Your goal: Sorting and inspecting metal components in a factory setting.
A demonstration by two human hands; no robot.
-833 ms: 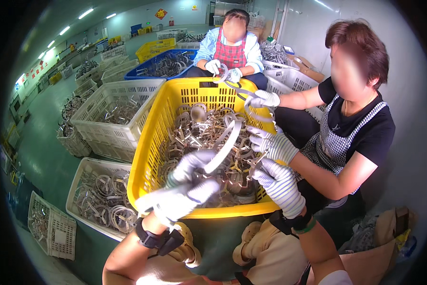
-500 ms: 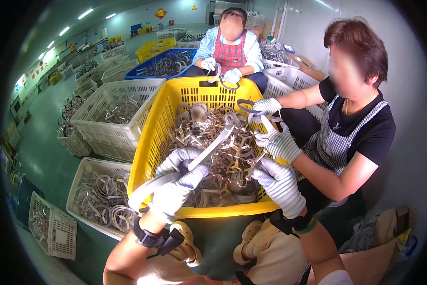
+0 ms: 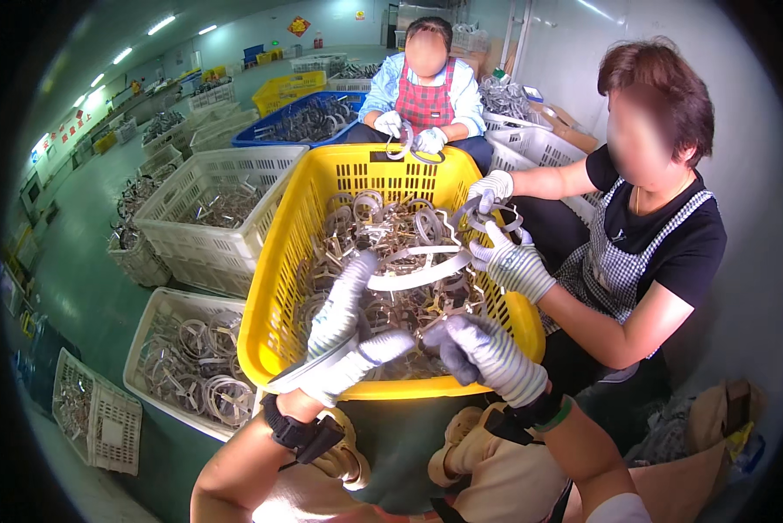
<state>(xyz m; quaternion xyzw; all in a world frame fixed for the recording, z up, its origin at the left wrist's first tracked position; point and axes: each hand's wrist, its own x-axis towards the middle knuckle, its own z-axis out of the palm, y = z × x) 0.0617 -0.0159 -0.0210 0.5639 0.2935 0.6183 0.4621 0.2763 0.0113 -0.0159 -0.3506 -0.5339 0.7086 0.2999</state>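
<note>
Over the near left rim of a yellow basket [image 3: 254, 327], my left hand [image 3: 343, 327] in a striped glove has thumb and fingers spread apart. A curved metal strip [image 3: 308, 368] lies along its palm side by the wrist; its far part is hidden. Beyond those fingertips, a pale curved metal band [image 3: 422, 274] shows above the heap of metal rings and clips [image 3: 391, 231]. My right hand [image 3: 496, 353], gloved too, is closed with its fingertips low over the heap's near right part. What it pinches is hard to make out.
At right, a co-worker in a checked apron holds grey bands [image 3: 483, 213]. Another across the basket holds rings [image 3: 400, 144]. White crates [image 3: 221, 240] and a blue crate [image 3: 291, 122] with metal parts stand left and behind. A white crate [image 3: 191, 366] of rings sits near left.
The long band at my left hand's fingertips is now away from them, over the heap, and the fingers have spread. My right hand has moved slightly left and down.
</note>
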